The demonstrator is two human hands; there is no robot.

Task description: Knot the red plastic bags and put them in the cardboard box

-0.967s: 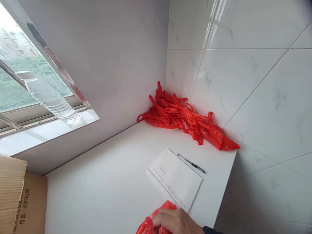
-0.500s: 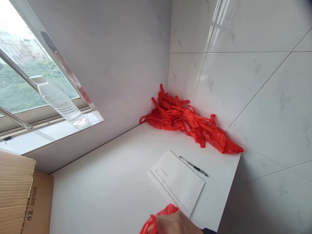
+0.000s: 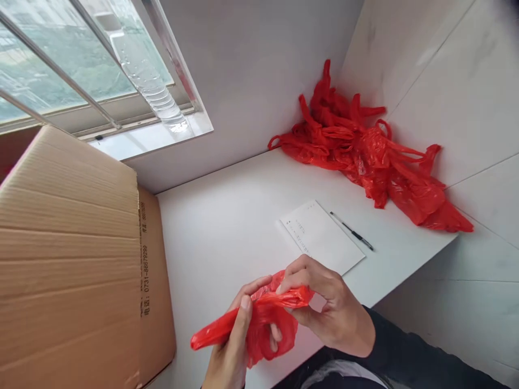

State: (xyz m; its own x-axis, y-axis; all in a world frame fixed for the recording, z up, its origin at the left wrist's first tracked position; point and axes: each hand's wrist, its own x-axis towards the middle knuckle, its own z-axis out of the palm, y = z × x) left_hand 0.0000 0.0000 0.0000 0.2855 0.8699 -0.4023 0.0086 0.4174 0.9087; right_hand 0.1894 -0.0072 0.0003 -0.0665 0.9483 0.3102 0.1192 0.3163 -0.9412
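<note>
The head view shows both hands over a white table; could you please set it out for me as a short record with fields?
Left hand: holds a red plastic bag
Right hand: pinches the same bag
Bag shape: bunched, a narrow end sticking out past the left hand
White table: sheet of paper, marks too small to read; pen beside it
Far corner: heap of red bags
Left of view: cardboard box
Window sill: clear bottle

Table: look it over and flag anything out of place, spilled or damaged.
The heap of red bags in the far corner looks messy: crumpled, handles sticking out, its right end seemingly poking past the table. No spill shows; the pen lies beside the paper.
</note>
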